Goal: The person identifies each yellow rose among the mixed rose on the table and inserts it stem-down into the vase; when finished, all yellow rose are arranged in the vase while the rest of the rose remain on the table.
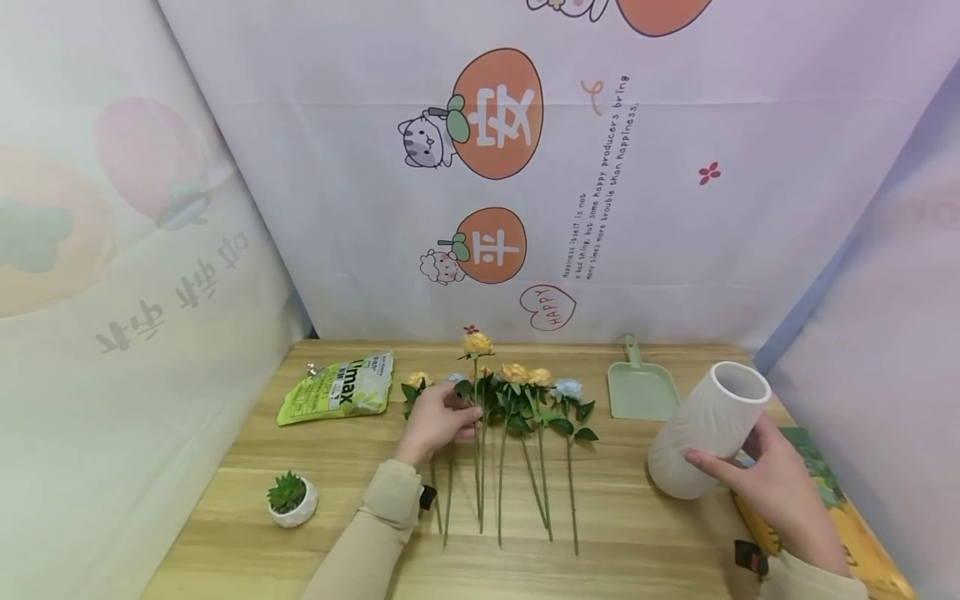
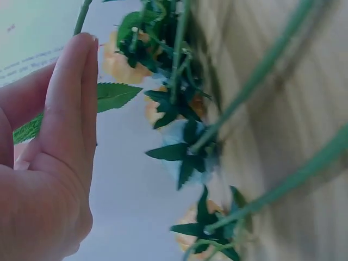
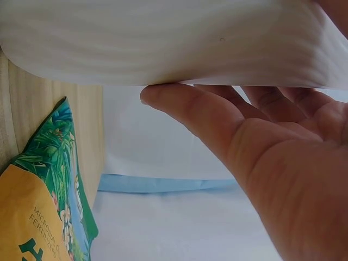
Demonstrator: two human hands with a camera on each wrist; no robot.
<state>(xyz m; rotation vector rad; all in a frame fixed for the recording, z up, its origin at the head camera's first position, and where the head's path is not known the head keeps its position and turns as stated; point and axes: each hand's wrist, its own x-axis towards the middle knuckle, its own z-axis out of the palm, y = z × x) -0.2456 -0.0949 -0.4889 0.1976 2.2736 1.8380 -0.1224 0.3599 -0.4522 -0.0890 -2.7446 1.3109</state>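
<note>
My left hand (image 1: 442,423) pinches the green stem of a yellow artificial rose (image 1: 477,344), whose head stands above the other flowers. In the left wrist view the stem leaves the fingertips (image 2: 87,41), with a green leaf (image 2: 117,96) beside them. Several more yellow and light-blue roses (image 1: 567,389) lie in a row on the table, stems toward me. On the right, my right hand (image 1: 772,479) grips a white ribbed vase (image 1: 705,433), thumb across its front. The vase tilts to the right, its round mouth facing up, and hides part of the fingers.
A light green dustpan (image 1: 643,392) lies at the back right. A yellow-green pouch (image 1: 341,387) lies at the back left, with a small potted succulent (image 1: 293,498) in front. Right of the vase is a yellow and green fertilizer bag (image 3: 51,201). Printed cloth (image 1: 360,250) walls surround the wooden table (image 1: 247,550).
</note>
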